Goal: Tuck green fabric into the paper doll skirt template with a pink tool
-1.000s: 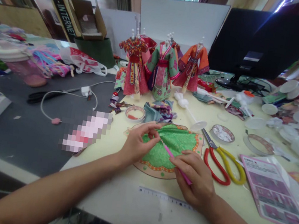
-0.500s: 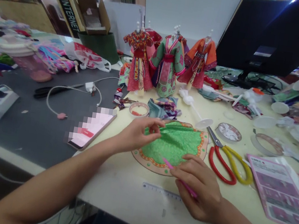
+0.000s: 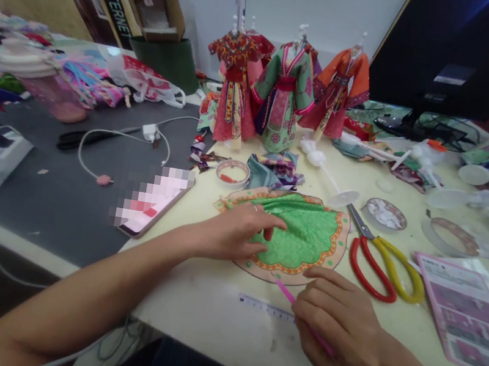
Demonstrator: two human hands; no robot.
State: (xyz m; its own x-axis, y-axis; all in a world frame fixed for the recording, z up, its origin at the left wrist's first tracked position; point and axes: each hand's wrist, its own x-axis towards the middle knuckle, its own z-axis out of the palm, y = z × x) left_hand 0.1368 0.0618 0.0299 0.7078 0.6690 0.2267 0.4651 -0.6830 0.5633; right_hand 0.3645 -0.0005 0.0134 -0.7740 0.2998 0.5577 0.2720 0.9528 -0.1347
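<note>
A round piece of green fabric [image 3: 305, 236] with a scalloped orange trim and a peach border lies on the pale table, with folds across its upper part. Over its left side rests my left hand [image 3: 237, 228], index finger stretched out and thumb apart, with nothing visible in it. My right hand [image 3: 338, 321] is closed around a slim pink pen [image 3: 285, 291], whose tip is at the fabric's lower border. Just below the fabric lies a clear ruler [image 3: 260, 304], partly covered by the right hand.
Scissors [image 3: 374, 271] with red and yellow handles lie right of the fabric. A phone [image 3: 155, 203] lies to the left. Behind are tape rolls [image 3: 233, 174], fabric scraps [image 3: 269, 171], a white stand [image 3: 341, 198] and several small dresses [image 3: 283, 99]. A monitor [image 3: 454, 55] stands at the back right.
My left hand has come down nearer on the fabric, its fingers going from curled together to spread. The pen tip has shifted from the green area to the lower border. The view has tilted slightly.
</note>
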